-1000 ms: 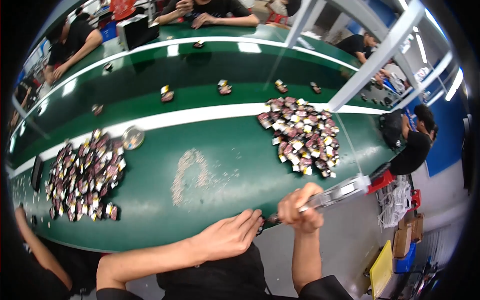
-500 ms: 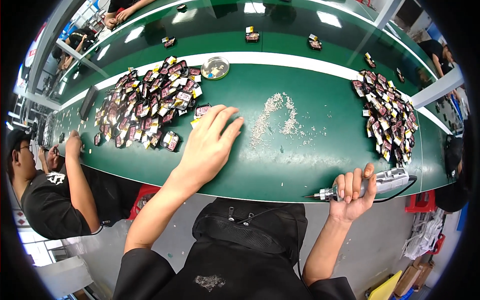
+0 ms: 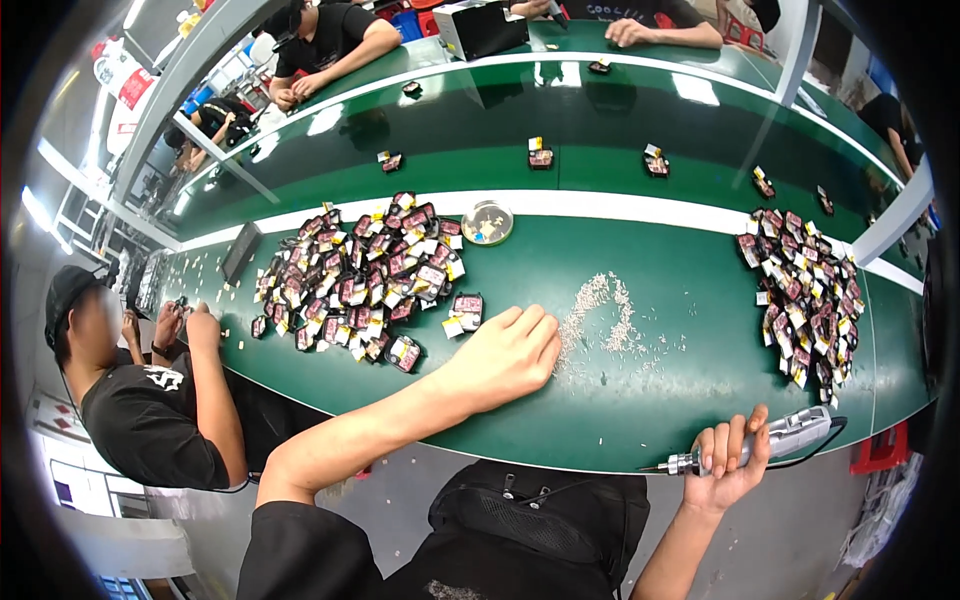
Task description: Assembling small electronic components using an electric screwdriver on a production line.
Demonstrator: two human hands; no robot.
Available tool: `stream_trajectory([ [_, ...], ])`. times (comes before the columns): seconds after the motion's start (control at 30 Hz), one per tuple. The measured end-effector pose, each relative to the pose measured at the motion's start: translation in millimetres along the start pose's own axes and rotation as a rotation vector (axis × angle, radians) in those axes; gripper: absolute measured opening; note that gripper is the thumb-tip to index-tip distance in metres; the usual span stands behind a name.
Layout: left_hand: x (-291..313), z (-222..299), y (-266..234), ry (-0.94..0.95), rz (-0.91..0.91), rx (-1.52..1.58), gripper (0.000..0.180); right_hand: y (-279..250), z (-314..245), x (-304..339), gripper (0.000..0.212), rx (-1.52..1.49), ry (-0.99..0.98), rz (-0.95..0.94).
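Observation:
My left hand [image 3: 508,358] rests low over the green bench [image 3: 560,430], its fingers curled down at the left edge of a loose pile of tiny silver screws [image 3: 622,318]. Its fingertips are hidden, so anything pinched there does not show. A small black device with a pink label and a yellow-white tag [image 3: 465,312] lies just left of that hand. My right hand [image 3: 728,462] is wrapped around a silver electric screwdriver [image 3: 795,430] at the bench's near edge. The tool's bit points left, and a black cord curves from its back end.
A big heap of tagged devices [image 3: 345,280] lies to the left, another heap [image 3: 805,300] to the right. A round dish [image 3: 487,222] holds small pieces. Beyond the white rail [image 3: 600,204], spaced devices [image 3: 540,155] sit on a green belt. A co-worker [image 3: 140,400] sits at left.
My left hand has moved right to the screw pile, and its fingers have gone from spread to curled. My right hand keeps its hold on the screwdriver. The view has tilted up.

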State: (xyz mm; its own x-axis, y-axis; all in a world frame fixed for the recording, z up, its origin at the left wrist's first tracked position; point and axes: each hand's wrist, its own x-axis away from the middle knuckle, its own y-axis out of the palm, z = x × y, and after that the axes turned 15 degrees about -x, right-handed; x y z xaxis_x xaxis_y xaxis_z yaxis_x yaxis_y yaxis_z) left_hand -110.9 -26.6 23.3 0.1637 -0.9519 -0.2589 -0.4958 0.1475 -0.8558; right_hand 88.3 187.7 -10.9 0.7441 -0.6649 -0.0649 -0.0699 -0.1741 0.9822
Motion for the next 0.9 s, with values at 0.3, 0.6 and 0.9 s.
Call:
stream_trajectory([
  [0.3, 4, 35, -28, -0.448, 0.244, 0.708, 0.013, 12, 7, -5, 0.013, -0.027, -0.05, -0.044],
  [0.6, 5, 102, -45, -0.678, 0.062, 1.738, 0.003, 66, 29, 4, 0.013, -0.004, -0.226, -0.098],
  [0.9, 5, 116, -46, -0.66, 0.029, 2.048, 0.012, 64, 30, 9, 0.014, -0.035, -0.195, -0.082],
])
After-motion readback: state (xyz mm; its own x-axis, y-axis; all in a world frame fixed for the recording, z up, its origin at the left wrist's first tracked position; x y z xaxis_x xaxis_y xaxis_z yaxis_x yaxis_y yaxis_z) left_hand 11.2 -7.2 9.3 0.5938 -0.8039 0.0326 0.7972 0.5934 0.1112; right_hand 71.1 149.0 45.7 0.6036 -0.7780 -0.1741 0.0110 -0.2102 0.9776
